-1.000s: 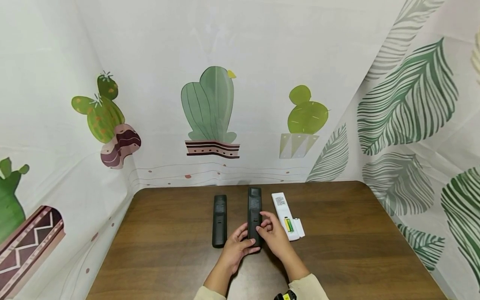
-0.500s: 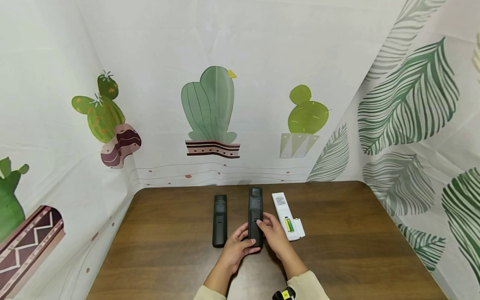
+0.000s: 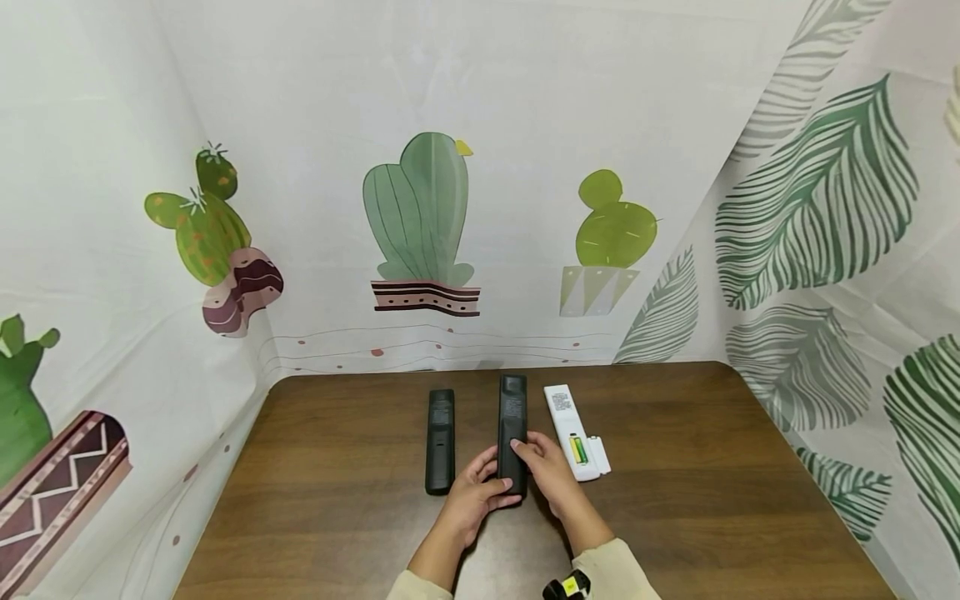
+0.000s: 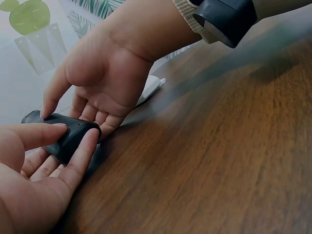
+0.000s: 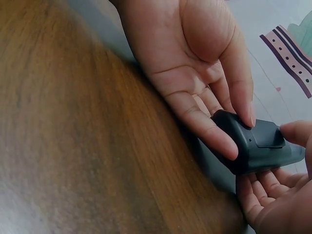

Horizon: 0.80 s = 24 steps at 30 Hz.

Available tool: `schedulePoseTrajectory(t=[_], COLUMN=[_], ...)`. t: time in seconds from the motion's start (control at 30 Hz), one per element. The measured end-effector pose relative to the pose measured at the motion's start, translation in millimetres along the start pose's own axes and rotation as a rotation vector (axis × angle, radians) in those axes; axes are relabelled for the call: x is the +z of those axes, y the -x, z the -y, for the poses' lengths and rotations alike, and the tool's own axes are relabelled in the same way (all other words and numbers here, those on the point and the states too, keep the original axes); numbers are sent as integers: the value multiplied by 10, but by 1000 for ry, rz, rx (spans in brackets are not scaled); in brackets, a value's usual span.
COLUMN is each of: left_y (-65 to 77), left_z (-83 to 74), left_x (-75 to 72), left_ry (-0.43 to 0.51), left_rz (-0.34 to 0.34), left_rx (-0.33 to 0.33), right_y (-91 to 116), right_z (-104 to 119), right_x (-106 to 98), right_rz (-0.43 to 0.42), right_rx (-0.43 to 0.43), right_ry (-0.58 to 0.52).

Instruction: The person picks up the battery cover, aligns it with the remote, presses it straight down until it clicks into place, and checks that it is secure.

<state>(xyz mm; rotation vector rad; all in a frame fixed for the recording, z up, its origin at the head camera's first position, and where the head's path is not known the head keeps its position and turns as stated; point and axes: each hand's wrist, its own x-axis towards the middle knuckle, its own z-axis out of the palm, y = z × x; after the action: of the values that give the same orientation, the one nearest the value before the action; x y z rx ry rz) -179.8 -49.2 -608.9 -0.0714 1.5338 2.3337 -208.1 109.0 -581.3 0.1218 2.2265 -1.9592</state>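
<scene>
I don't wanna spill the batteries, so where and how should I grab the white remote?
Probably pinch the white remote across its far, labelled end, coming from above: it lies flat and is slim there, while uncovered batteries and a white flap crowd its near end.

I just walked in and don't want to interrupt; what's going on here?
A person holds the middle remote, black and back up: the left hand grips its near end, the right hand has its thumb on the back. The battery cover looks shut. On the table, the left remote lies back up; the white remote lies open, batteries showing, flap beside them.
</scene>
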Motion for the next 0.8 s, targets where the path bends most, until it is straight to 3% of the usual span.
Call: schedulePoseTrajectory(t=[0.27, 0.8], left_y=[-10, -23], left_z=[38, 29], left_x=[-24, -19], left_ry=[-7, -9], left_rz=[-3, -1], left_rx=[-2, -6], right_y=[12, 6], right_z=[-19, 6], right_x=[-4, -2], right_rz=[12, 7], right_rx=[32, 13], right_ry=[-9, -2])
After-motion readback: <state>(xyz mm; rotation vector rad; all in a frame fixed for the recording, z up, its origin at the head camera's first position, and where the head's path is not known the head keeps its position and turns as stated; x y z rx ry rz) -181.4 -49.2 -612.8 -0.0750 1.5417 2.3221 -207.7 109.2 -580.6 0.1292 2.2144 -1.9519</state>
